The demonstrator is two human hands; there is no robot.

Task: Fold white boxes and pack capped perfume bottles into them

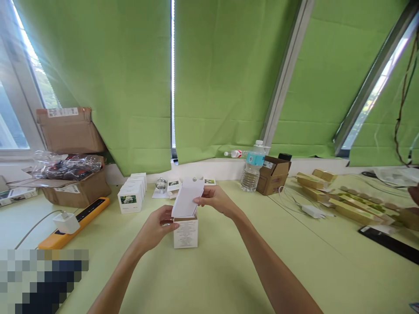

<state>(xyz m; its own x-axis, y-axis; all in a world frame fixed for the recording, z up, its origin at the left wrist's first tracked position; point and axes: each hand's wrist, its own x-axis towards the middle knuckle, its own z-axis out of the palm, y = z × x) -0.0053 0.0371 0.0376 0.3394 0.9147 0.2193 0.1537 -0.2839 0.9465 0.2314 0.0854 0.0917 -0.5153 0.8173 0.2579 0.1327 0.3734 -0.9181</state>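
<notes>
A small white box [186, 233] with fine print on its front stands upright on the table, its top open. My left hand [159, 226] grips its left side, thumb at the front edge and fingers partly hidden behind. A white paper sheet [189, 198], apparently layered, leans up at the box's opening. My right hand [212, 200] pinches the sheet's right edge, thumb in front and fingers behind. Whether the sheet is joined to the box, I cannot tell. Behind it are a small picture box [173, 186] and a clear glass-like object [161, 185].
White picture boxes [131, 194] stand in a row at left. Beyond them are an orange power strip [78, 222] and an open carton [75, 187]. A water bottle [252, 170], a brown carton [273, 174], a white charger [313, 211] and yellowish boxes [353, 211] lie to the right.
</notes>
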